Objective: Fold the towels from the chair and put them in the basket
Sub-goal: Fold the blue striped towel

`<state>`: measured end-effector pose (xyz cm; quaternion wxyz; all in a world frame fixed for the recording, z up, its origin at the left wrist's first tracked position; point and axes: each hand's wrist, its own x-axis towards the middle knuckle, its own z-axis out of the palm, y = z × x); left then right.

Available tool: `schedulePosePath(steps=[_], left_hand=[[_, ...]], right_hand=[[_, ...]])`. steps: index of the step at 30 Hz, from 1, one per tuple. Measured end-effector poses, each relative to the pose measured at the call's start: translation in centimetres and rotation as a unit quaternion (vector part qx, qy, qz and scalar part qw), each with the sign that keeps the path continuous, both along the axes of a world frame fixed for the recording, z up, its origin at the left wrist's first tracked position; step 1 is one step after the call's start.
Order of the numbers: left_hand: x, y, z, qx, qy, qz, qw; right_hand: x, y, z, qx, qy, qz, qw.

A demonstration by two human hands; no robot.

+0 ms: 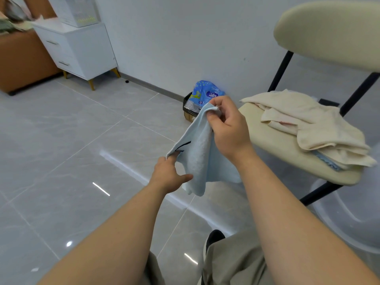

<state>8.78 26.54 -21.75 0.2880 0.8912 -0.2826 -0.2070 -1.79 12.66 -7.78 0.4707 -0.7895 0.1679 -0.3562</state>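
Observation:
A light blue towel (198, 155) hangs in the air in front of me. My right hand (228, 126) pinches its top corner. Lower down, my left hand (169, 174) holds the towel's left edge, fingers tucked behind the cloth and thumb in front. To the right stands a cream chair (273, 140) with black legs. On its seat lies a loose pile of cream towels (314, 128), and a blue one (327, 162) peeks out underneath. A pale, translucent round basket or tub (349, 219) sits on the floor under the chair at the right edge.
Grey glossy floor tiles (82, 161) spread to the left. A small box holding a blue plastic pack (205, 93) sits against the white wall. A white drawer cabinet (78, 50) and an orange sofa (20, 62) stand at the far left. My knees show at the bottom.

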Motion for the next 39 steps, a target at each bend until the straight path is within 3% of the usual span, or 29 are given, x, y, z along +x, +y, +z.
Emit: schedulePosePath(steps=[15,19,32,39], left_hand=[[-1.1,-0.5,0.9,0.053,0.004,0.02,0.998],[-0.5,-0.4,0.8,0.098,-0.015,0.012,0.995],[-1.8,0.3,4.1,0.229,-0.074,-0.172,0.955],[-1.9,1.5,7.2,0.19,-0.154,-0.199,0.949]], right_hand=[[0.4,0.4,-0.5,0.024,0.011,0.079,0.997],[0.5,-0.2,-0.9,0.011,0.017,0.027,0.999],[-0.1,-5.0,-3.7,0.049,0.102,-0.165,0.98],[-1.3,-8.1,-6.7,0.152,0.142,-0.206,0.956]])
